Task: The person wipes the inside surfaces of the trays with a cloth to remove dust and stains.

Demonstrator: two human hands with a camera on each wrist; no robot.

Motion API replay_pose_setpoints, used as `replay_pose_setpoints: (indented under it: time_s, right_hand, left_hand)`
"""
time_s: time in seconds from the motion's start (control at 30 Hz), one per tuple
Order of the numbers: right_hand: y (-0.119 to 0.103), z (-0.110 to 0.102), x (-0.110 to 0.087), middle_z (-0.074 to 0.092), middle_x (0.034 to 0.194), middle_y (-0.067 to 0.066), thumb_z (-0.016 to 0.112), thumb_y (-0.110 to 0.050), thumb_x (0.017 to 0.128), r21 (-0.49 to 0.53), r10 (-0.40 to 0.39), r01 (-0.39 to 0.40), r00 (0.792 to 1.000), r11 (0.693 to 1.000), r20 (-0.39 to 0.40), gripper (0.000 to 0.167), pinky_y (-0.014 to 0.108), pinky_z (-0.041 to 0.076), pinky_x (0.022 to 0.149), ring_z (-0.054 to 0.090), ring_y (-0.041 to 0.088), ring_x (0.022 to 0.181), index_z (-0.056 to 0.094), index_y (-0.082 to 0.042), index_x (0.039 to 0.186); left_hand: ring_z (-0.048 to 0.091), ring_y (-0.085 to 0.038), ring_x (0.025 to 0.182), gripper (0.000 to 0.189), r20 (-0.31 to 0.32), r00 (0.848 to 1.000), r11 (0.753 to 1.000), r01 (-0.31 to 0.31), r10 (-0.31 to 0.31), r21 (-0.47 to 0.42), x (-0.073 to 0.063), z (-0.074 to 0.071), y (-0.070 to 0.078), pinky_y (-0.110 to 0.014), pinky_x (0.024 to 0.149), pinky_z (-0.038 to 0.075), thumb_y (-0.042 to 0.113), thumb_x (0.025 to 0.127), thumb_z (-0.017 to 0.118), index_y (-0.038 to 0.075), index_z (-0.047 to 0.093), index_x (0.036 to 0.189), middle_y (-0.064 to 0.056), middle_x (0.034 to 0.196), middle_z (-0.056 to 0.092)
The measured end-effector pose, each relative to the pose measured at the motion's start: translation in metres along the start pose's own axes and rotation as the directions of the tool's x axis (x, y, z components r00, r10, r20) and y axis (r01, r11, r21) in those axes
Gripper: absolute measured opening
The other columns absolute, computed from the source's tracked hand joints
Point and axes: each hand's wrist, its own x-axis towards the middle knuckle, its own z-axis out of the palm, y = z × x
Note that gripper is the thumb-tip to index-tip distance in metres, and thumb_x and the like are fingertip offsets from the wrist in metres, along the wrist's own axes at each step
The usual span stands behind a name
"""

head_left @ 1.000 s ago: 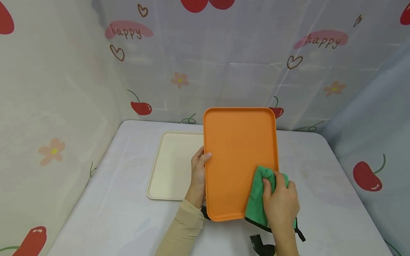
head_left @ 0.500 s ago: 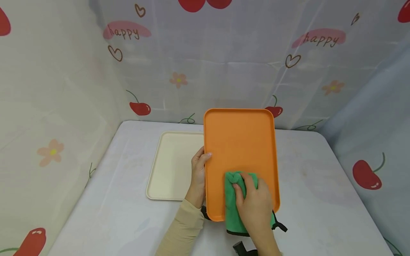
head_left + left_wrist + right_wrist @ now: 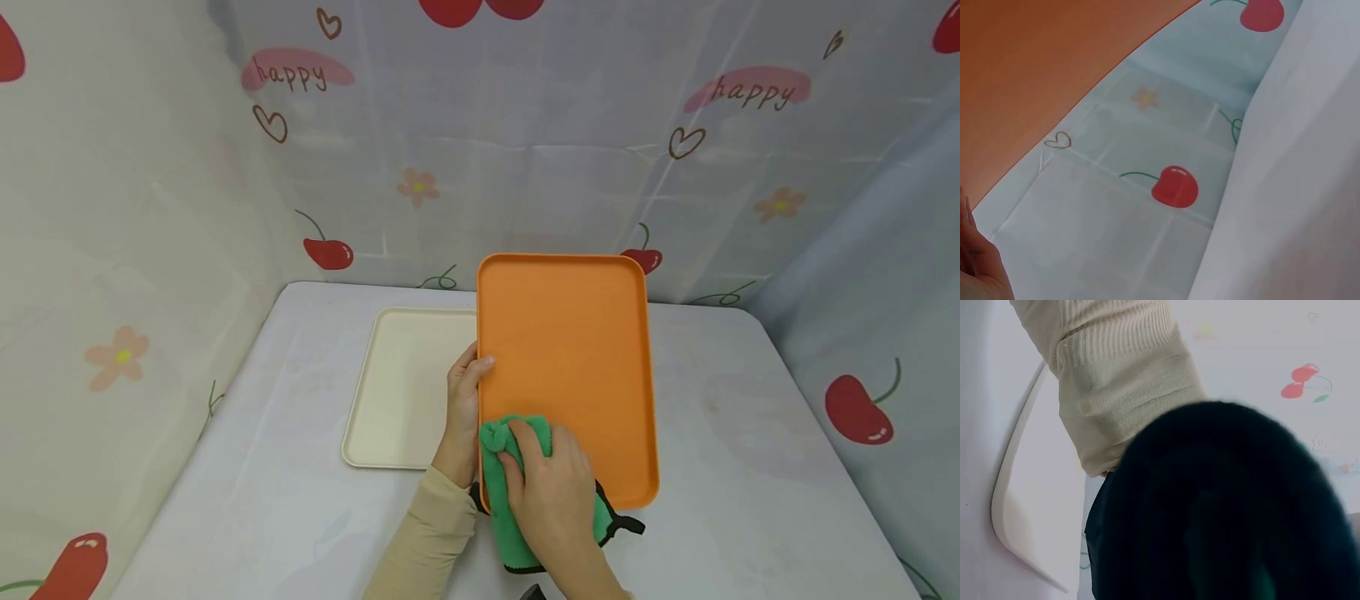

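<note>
An orange rectangular tray (image 3: 566, 350) is held up and tilted toward me over the table. My left hand (image 3: 463, 408) grips its left edge, thumb over the rim and the other fingers behind it. In the left wrist view the tray's underside (image 3: 1054, 56) fills the upper left, with part of the left hand (image 3: 982, 265) at the lower left. My right hand (image 3: 551, 492) holds a bunched green cloth (image 3: 510, 533) with black trim against the tray's lower left corner. The cloth (image 3: 1229, 487) looms dark and close in the right wrist view.
A cream rectangular tray (image 3: 401, 392) lies on the white-covered table (image 3: 750, 467), left of the orange tray and partly hidden behind it. A patterned curtain (image 3: 525, 158) stands behind the table. The left sleeve (image 3: 427, 533) crosses the table's front.
My right hand has wiped the green cloth leftward across the lower part of the orange tray, from the right edge to the lower left corner. The left hand stays in place.
</note>
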Motion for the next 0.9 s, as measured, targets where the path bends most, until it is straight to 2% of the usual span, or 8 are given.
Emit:
replay_pose_setpoints:
  time_s: [0.3,0.53,0.7,0.9]
  right_hand:
    - [0.002,-0.001,0.0,0.053,0.075,0.009,0.086,-0.023,0.068,0.01,0.007,-0.007,1.0,1.0,0.006,0.042,0.03,0.043,0.048,0.051,0.021,0.062,0.068,-0.011,0.104]
    - [0.008,-0.004,0.0,0.053,0.073,0.009,0.087,-0.022,0.068,0.023,0.023,-0.023,1.0,0.999,0.006,0.042,0.029,0.044,0.048,0.049,0.019,0.06,0.069,-0.011,0.104]
    - [0.016,-0.009,0.0,0.053,0.074,0.009,0.087,-0.022,0.069,0.011,0.07,-0.07,0.997,0.997,0.044,0.042,0.028,0.044,0.047,0.05,0.018,0.058,0.07,-0.012,0.106]
    - [0.037,-0.017,-0.002,0.057,0.077,0.014,0.086,-0.019,0.071,-0.009,0.166,-0.166,0.985,0.986,0.048,0.041,0.034,0.045,0.044,0.054,0.024,0.058,0.069,-0.011,0.108]
  left_hand:
    - [0.068,-0.008,0.08,0.032,-0.006,1.0,1.0,0.018,-0.018,-0.019,-0.001,0.001,0.002,-0.021,0.073,0.058,0.007,0.091,0.047,0.009,0.065,0.118,0.005,0.094,0.07]
    - [0.069,-0.009,0.082,0.031,0.0,0.999,0.996,0.035,-0.035,-0.085,-0.002,0.003,0.002,-0.022,0.073,0.058,0.005,0.091,0.047,0.013,0.066,0.114,0.004,0.094,0.07]
    - [0.068,-0.008,0.084,0.031,0.002,0.999,0.993,0.04,-0.04,-0.112,-0.002,0.004,0.002,-0.021,0.074,0.058,0.004,0.092,0.045,0.01,0.065,0.115,0.003,0.096,0.069]
    - [0.068,-0.008,0.081,0.03,0.004,1.0,0.995,0.026,-0.026,-0.093,-0.002,0.004,0.001,-0.021,0.072,0.058,0.005,0.091,0.046,0.009,0.064,0.114,0.003,0.094,0.068]
